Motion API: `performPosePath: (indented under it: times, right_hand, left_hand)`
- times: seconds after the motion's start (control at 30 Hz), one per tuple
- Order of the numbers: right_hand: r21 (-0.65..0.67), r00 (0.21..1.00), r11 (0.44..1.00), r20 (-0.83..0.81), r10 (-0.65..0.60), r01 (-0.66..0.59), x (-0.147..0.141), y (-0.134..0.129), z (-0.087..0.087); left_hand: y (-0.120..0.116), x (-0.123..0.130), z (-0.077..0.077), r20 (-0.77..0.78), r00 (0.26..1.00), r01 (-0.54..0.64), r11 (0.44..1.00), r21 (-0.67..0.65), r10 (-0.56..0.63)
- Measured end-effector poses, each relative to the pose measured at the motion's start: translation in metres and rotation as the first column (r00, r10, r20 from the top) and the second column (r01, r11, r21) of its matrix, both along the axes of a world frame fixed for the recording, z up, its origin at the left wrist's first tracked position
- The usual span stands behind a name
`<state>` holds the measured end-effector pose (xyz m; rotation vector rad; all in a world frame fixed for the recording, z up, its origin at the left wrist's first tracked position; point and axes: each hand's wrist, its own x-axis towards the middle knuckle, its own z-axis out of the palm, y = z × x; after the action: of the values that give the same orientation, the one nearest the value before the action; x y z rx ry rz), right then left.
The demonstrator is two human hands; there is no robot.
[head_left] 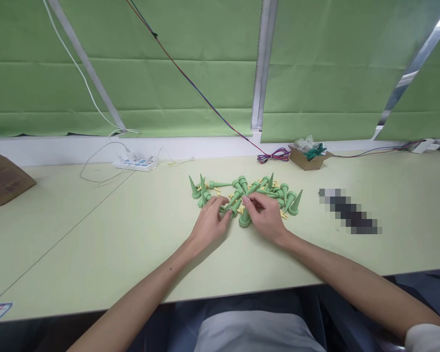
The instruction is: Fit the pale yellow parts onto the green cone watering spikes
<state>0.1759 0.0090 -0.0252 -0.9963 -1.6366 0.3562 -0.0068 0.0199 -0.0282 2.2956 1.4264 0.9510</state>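
Observation:
A loose heap of green plastic spikes (289, 199) with collared ends lies on the table, and small yellow plastic pieces (284, 215) are scattered among them. My left hand (210, 218) rests at the heap's near left side, thumb and forefinger apart, close to several green spikes. On the heap's near side, my right hand (267, 215) has its thumb and forefinger pinched together; whatever is between the tips is too small to make out. One green spike (244, 218) lies just left of this hand, its collared end toward me. Both hands hide part of the heap.
The pale table (132, 254) has a power strip (139, 164) at its back left and a brown object (5, 181) at its left edge. Behind the heap stands a small cardboard box (307, 161) beside coiled wire (275, 155). A pixelated dark object (352, 214) lies at right.

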Motion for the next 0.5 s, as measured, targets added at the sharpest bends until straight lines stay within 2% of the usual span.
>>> performPosePath:
  times: [0.5]
  right_hand:
    - [-0.017,0.996,0.998,0.067,0.056,-0.055,-0.0005,0.0007,-0.0005]
  left_hand:
    - [-0.0052,0.0021,0.0033,0.002,0.999,0.044,0.993,-0.111,-0.044]
